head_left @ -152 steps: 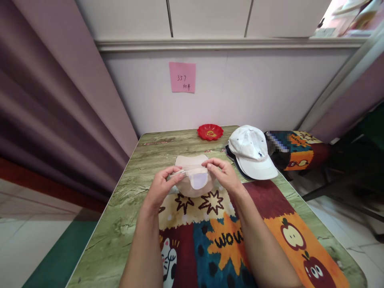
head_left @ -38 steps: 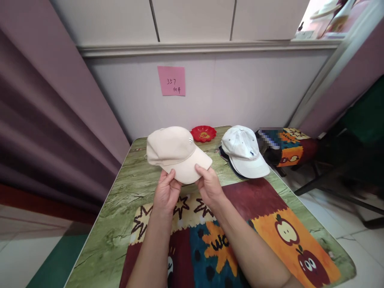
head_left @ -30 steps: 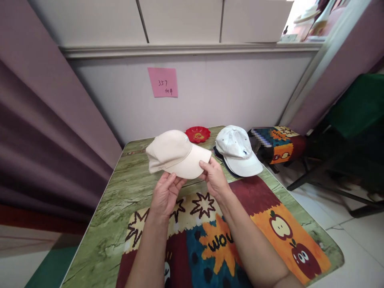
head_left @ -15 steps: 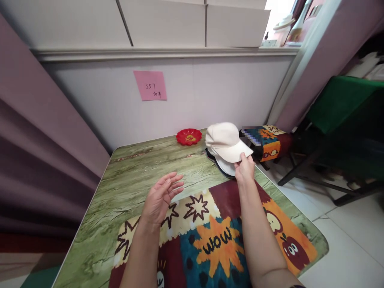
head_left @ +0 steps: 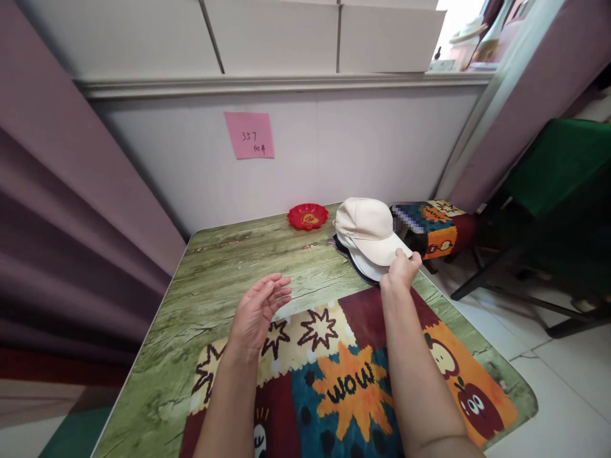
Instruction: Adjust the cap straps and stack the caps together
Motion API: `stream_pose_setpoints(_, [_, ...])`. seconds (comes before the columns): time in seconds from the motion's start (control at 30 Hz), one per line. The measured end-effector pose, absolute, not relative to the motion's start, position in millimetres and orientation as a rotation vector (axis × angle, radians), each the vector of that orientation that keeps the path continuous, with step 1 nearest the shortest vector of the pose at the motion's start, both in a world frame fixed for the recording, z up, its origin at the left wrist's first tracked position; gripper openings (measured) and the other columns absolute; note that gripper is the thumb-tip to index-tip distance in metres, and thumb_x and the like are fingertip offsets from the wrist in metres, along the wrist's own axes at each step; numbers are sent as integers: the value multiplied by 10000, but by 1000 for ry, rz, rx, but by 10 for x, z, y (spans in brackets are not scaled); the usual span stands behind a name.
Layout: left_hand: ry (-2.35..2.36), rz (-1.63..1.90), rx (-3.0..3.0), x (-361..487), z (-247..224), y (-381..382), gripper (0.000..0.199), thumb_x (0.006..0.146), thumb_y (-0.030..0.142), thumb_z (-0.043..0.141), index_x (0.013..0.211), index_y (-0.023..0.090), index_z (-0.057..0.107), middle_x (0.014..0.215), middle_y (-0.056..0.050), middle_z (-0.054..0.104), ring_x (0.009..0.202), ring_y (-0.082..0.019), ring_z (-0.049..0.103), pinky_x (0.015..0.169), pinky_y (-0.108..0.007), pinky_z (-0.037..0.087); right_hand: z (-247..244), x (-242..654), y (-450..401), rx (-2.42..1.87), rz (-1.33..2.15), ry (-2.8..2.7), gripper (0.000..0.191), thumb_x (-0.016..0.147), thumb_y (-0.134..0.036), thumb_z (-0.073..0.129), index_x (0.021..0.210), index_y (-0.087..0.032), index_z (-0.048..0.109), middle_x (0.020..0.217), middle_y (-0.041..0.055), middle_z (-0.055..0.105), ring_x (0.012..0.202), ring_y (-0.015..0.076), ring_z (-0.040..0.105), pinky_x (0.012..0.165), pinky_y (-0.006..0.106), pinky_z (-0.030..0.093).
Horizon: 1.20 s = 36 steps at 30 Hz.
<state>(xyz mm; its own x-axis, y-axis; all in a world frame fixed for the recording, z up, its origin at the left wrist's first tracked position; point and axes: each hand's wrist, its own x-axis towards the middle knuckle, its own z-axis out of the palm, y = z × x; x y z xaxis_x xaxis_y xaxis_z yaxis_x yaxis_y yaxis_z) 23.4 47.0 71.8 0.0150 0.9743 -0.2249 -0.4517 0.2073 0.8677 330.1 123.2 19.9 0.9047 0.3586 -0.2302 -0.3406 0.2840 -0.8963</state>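
A cream baseball cap tops a small stack of caps at the right back of the table. Under it, the brim of a white cap and a dark brim edge stick out toward me. My right hand pinches the cream cap's brim near its front right edge. My left hand hovers over the table's middle, fingers spread and curved, holding nothing. Beneath both forearms lies a colourful mat with a "WOW" print, stars and apples.
A red scalloped dish stands by the wall, left of the caps. The wood-patterned table meets a wall bearing a pink note. A stool with a patterned cover and a dark chair frame are beyond the right edge.
The cream cap sits slightly lower on the stack, with my right hand still at its brim. My left hand stays nearly still. The view has shifted a little to the left.
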Motion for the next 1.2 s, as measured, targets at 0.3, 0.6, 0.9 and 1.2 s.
stream_pose_setpoints(0.3, [1010,1296,661,203,732,445,244,785,217,746,1003,121,695,912,-87,770,722,-151,714,728,-280,586,303,3299,1092,-1401,-53,-384,453,829,-301,517,1265,-183,541,1416,142,459,1400,256,404,1177,483,327])
stream_pose_setpoints(0.6, [1056,1321,654,212,723,445,254,752,240,772,964,125,691,869,-71,760,685,-138,695,717,-280,566,728,2537,875,-1093,468,-904,289,917,-393,530,1052,-162,640,896,53,693,730,155,653,742,308,533])
stream_pose_setpoints(0.9, [1096,1266,846,273,709,426,353,689,353,804,933,122,694,633,25,617,582,-113,587,664,-265,518,766,1995,606,-1570,646,-2045,203,892,-310,617,759,-216,739,754,47,739,716,183,640,610,257,330])
stream_pose_setpoints(1.2, [1332,1533,1237,353,971,214,730,736,156,725,1425,251,505,626,74,591,578,-128,495,632,-206,407,925,2026,515,-1255,469,-1904,896,862,-270,668,1597,-222,158,736,-39,658,627,162,594,648,259,428])
